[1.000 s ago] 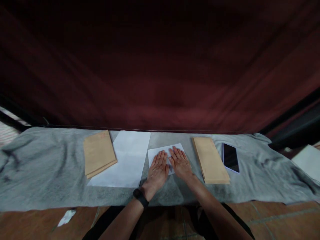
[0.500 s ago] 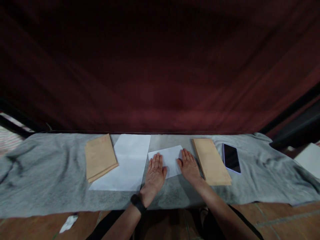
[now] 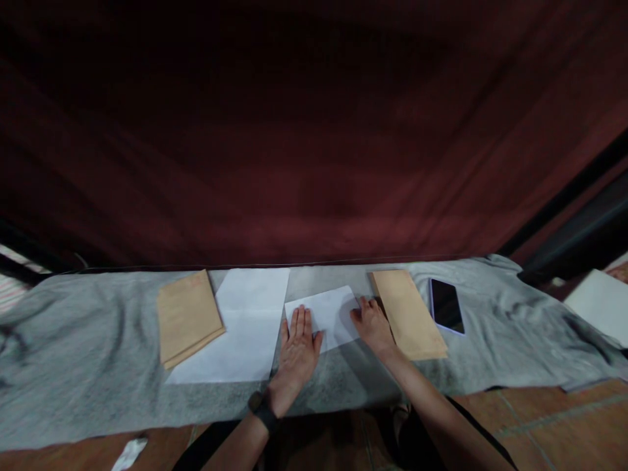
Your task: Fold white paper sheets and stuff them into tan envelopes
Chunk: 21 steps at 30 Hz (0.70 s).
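Observation:
A folded white sheet of paper (image 3: 333, 314) lies slightly tilted on the grey cloth in front of me. My left hand (image 3: 298, 343) rests flat on its left part, fingers stretched out and the thumb apart. At the right edge of this sheet is my right hand (image 3: 374, 327), its fingers bent and closed, with the thumb near the paper's edge. The fingertips' exact grip is hard to make out. Left of my left hand lies a larger white sheet (image 3: 252, 333) with a crease across it. Brown envelopes (image 3: 409, 314) lie close beside my right hand.
Another stack of brown envelopes (image 3: 189, 317) overlaps the large sheet's left side. A phone (image 3: 447, 306) lies at the right. The grey cloth (image 3: 108, 366) covers the bench, with a dark red curtain (image 3: 314, 163) behind it. A white scrap (image 3: 130, 454) lies on the tiled floor.
My right hand has gone from lying flat on the folded paper to curled fingers at its right edge. My left hand stays flat on the sheet. The view has shifted slightly.

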### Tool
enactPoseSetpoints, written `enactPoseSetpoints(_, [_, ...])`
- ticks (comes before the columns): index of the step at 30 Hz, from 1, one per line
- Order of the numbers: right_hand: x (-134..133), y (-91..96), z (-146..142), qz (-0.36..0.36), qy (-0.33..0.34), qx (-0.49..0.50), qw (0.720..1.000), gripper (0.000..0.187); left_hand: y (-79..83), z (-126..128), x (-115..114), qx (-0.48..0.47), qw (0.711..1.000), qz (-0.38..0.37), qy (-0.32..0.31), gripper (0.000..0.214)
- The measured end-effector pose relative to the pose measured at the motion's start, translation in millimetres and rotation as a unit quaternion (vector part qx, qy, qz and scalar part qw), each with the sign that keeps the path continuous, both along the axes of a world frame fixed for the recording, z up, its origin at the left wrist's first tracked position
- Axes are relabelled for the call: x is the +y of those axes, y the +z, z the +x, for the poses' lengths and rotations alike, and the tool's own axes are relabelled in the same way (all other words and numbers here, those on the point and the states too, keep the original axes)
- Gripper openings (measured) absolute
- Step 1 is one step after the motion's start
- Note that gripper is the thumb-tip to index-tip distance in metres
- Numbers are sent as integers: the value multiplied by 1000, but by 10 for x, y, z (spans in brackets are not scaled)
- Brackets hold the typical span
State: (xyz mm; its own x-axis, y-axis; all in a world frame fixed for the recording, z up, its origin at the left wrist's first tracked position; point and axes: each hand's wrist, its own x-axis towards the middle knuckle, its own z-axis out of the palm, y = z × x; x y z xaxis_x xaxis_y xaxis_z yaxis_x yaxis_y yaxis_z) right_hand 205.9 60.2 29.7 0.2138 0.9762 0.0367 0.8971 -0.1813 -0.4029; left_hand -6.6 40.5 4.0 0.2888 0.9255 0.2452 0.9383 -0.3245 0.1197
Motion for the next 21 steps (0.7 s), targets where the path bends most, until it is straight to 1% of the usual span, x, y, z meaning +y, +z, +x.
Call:
enactPoseSetpoints(3, [32, -5, 64, 5, -5, 84, 996, 32, 13, -7, 5, 2, 1000, -10, -3, 63])
enactPoseSetpoints(5, [47, -12, 104, 11, -4, 111, 994, 26, 22, -15, 11, -4, 1000, -12, -7, 63])
enactPoseSetpoints(9, [65, -36, 151, 24, -16, 161, 987, 20, -8, -25, 31, -29, 999, -20, -7, 63])
enactPoseSetpoints(13, [64, -23, 140, 35, -17, 229, 973, 21, -101, -19, 67, -84, 996, -20, -3, 60])
enactPoseSetpoints(15, [40, 28, 108, 40, -7, 293, 955, 25, -145, -12, 101, -124, 992, -19, 1, 58])
enactPoseSetpoints(17, [-6, 107, 56, 40, 13, 380, 924, 35, -173, -9, 148, -176, 984, -20, 9, 57])
enactPoseSetpoints(19, [-70, 192, -15, 33, 28, 465, 884, 46, -183, -12, 207, -233, 972, -27, 20, 57])
enactPoseSetpoints(20, [-105, 228, -55, 27, 34, 492, 869, 50, -181, -16, 238, -262, 964, -34, 30, 58])
enactPoseSetpoints(21, [-138, 256, -97, 20, 43, 504, 862, 53, -178, -22, 268, -289, 955, -42, 41, 58])
